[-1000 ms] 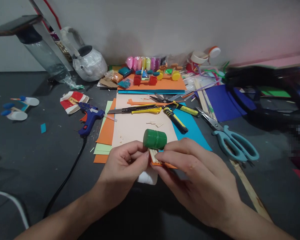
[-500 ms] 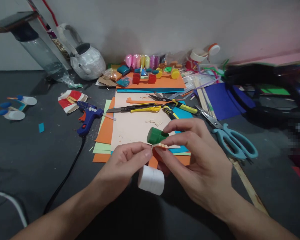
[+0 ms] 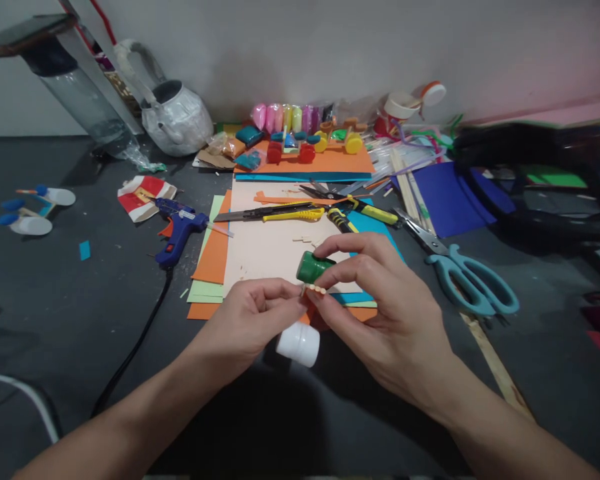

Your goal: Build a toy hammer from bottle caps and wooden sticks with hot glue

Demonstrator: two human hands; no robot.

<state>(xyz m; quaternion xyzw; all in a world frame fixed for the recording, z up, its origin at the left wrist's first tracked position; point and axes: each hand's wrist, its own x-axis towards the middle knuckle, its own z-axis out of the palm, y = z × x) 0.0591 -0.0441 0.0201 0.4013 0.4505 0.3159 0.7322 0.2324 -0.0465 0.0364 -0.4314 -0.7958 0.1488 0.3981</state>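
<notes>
Over the stacked paper, the fingers of my right hand (image 3: 385, 313) are closed on a small craft model. It has a green cylinder (image 3: 311, 267) at its far end, a white cylinder (image 3: 299, 345) at the near end and an orange strip between them, mostly hidden by my fingers. A row of short pale stick pieces (image 3: 316, 289) lies along its upper edge. My left hand (image 3: 260, 317) pinches a tiny pale stick piece (image 3: 303, 291) against the left end of that row; most of the piece is covered by finger and thumb.
A yellow utility knife (image 3: 290, 212), pliers (image 3: 355, 203) and loose stick bits (image 3: 305, 240) lie on the paper sheets (image 3: 250, 253). Left of them is a blue glue gun (image 3: 180, 230) with its cord; blue-handled scissors (image 3: 473, 280) lie right. Clay packets (image 3: 290, 119) and a silver pitcher (image 3: 175, 120) stand behind.
Both hands and the model have shifted slightly up and left. The white cylinder has tilted and moved closer to the fingers, and less of the orange strip shows.
</notes>
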